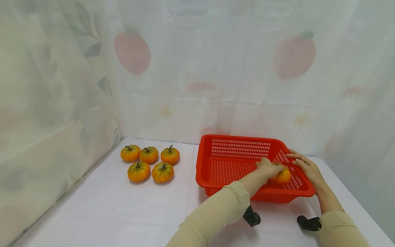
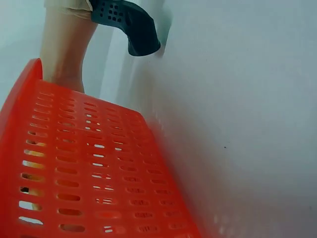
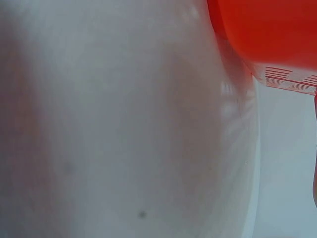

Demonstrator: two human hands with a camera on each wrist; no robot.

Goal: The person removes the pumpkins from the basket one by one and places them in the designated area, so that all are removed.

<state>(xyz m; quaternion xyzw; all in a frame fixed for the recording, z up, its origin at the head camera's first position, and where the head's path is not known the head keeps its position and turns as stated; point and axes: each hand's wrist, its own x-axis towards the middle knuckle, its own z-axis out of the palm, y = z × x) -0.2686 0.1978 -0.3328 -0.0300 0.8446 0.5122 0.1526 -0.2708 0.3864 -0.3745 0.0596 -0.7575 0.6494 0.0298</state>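
Note:
In the head view a red plastic basket (image 1: 228, 139) with slotted walls stands at the right of the table. My left hand (image 1: 267, 169) reaches over its front rim and grips a small orange pumpkin (image 1: 283, 177) at the basket's right end. Part of that pumpkin is hidden behind the hand. On the right rim, my right hand (image 1: 310, 170) holds the basket, fingers over the edge. The left wrist view shows the basket's slotted outer wall (image 2: 106, 163) close up, with orange glimpsed through the slots. A red piece of the basket (image 3: 277, 32) fills the right wrist view's upper corner.
Several orange pumpkins (image 1: 163, 172) with dark stems sit in two rows on the white table (image 1: 102, 212), left of the basket. Patterned curtains (image 1: 197, 68) hang behind and at the sides. Black camera mounts (image 1: 252, 216) are on both wrists, near the basket's front.

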